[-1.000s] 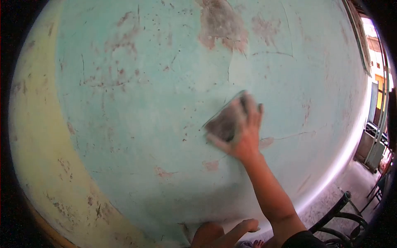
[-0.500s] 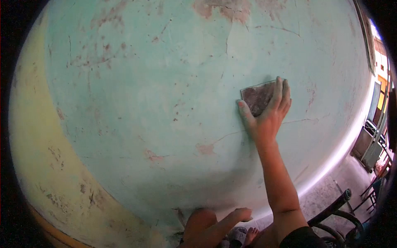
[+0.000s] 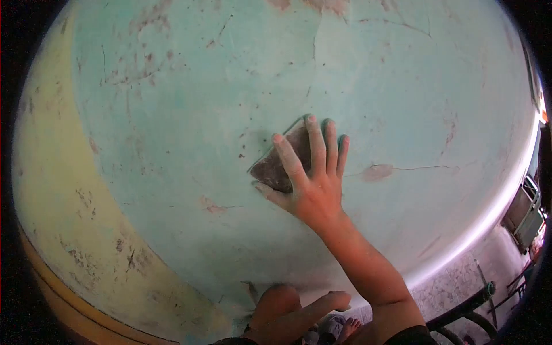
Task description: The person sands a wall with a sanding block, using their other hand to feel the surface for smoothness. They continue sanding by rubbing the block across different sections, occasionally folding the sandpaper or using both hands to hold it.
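My right hand [image 3: 313, 184] lies with spread fingers over a dark brown-grey sheet of sandpaper [image 3: 271, 171], pressing it flat against the pale green wall [image 3: 201, 132]. The thumb is at the sheet's lower edge; the index and middle fingers cross its face. Part of the sheet is hidden beneath the palm. Low in the view, my left hand [image 3: 336, 300] is near my bent knee [image 3: 280, 296], its fingers curled in and nothing visible in them. Whitish dust covers the right fingertips.
Cracks and a bare plaster patch [image 3: 378, 171] mark the wall right of my hand. A yellow painted band [image 3: 52, 190] runs down the left side. At lower right are a dark tubular metal frame [image 3: 463, 307] and the dusty floor [image 3: 454, 282].
My right hand has moved left and slightly down across the wall with the sandpaper, which is now more tilted. The fingers have spread. My left hand stays low by the knee.
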Demonstrator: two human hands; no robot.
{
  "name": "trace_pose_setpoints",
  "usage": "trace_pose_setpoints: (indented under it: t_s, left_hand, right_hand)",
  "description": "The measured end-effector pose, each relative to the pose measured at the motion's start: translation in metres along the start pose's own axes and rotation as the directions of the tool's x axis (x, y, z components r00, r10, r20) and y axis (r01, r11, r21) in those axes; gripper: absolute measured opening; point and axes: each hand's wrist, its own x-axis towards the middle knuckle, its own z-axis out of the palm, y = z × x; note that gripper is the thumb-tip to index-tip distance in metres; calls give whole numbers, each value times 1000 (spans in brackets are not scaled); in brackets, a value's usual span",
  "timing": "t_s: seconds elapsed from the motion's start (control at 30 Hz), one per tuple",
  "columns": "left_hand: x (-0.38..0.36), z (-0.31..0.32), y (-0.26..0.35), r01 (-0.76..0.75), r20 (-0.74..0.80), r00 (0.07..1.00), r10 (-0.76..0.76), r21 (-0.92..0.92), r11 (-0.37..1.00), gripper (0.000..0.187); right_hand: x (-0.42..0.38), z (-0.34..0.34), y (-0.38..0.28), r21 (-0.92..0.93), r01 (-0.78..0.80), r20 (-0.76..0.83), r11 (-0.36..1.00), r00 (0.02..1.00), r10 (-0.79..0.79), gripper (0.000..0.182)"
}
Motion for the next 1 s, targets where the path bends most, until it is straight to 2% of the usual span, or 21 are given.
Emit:
trace_pose_setpoints:
  t_s: [0.03, 0.1, 0.13, 0.17, 0.2, 0.27, 0.33, 0.4, 0.47, 0.5, 0.53, 0.6, 0.67, 0.7, 0.73, 0.77, 0.8, 0.83, 0.9, 0.93, 1.0]
  left_hand:
    - [8, 5, -6, 15, -9, 1000, -15, -9, 1000, 44]
    - [27, 22, -13, -29, -25, 999, 29, -13, 999, 43]
    - [33, 25, -14, -57, -33, 998, 57, -12, 998, 43]
    - [33, 27, -12, 26, 3, 1000, -25, -36, 999, 36]
    - [46, 44, -24, 16, 7, 1000, -16, -40, 999, 36]
    - [81, 84, -67, -167, -29, 986, 165, -55, 984, 33]
    - [97, 105, -74, -205, -46, 978, 203, -46, 978, 33]
    - [108, 118, -82, -246, -122, 963, 239, -41, 969, 35]
    - [110, 119, -80, -285, -214, 939, 270, -42, 958, 36]
    - [102, 110, -68, -294, -222, 935, 276, -51, 954, 36]
    - [92, 112, -54, -268, -185, 950, 252, -66, 961, 35]
    - [69, 101, -33, -223, -100, 972, 215, -83, 971, 34]
    - [45, 80, -1, -185, -45, 982, 181, -106, 977, 32]
    - [45, 84, 10, -152, -38, 988, 149, -107, 983, 32]
    - [36, 58, 4, -103, -33, 994, 101, -96, 990, 32]
    - [14, 13, -7, -49, -22, 999, 48, -78, 996, 31]
    - [26, 10, -11, -103, 35, 994, 100, 91, 991, 41]
    - [36, 12, -22, -103, 34, 994, 100, 108, 989, 41]
    - [2, -11, -14, -123, -8, 992, 123, 15, 992, 45]
    - [-21, -24, -11, -129, -19, 992, 128, -29, 991, 47]
    - [-60, -42, -8, -132, -9, 991, 132, -66, 989, 49]
  right_hand:
    - [2, -2, 3, 19, 3, -4, 1000, 1000, -3, 97]
    - [16, -13, 29, -71, -250, -98, 966, 965, 243, 99]
    - [24, -15, 46, -53, -334, -258, 941, 915, 310, 101]
    - [31, -18, 52, -20, -403, -318, 915, 870, 376, 103]
    - [32, -23, 55, 4, -476, -375, 879, 814, 443, 105]
    - [17, -14, 44, -117, -325, -231, 938, 928, 293, 106]
    - [3, -11, 23, -63, -21, 0, 998, 1000, 22, 107]
    - [4, -13, 24, -53, 4, 17, 999, 1000, -4, 108]
    - [15, -22, 44, -150, -226, -91, 963, 973, 214, 108]
    - [22, -22, 55, -38, -329, -248, 943, 918, 310, 107]
    - [22, -20, 53, -43, -320, -236, 946, 924, 302, 107]
    - [16, -14, 42, -193, -301, -205, 934, 943, 262, 106]
    - [7, -10, 15, -129, -70, 1, 989, 997, 71, 103]
    - [6, -14, 12, -153, -68, 44, 986, 996, 76, 102]
    - [10, -16, 14, -175, -70, 66, 982, 994, 82, 101]
    - [12, -18, 32, -145, -217, -47, 965, 976, 213, 101]
    - [16, -17, 48, -105, -368, -148, 924, 924, 352, 101]
    - [15, -10, 55, -110, -367, -164, 924, 923, 347, 101]
    - [11, -9, 63, 97, -480, -352, 872, 803, 481, 103]
    - [5, -7, 50, -108, -349, -257, 931, 914, 313, 103]
    - [9, -10, 15, -144, -146, -65, 979, 988, 138, 101]
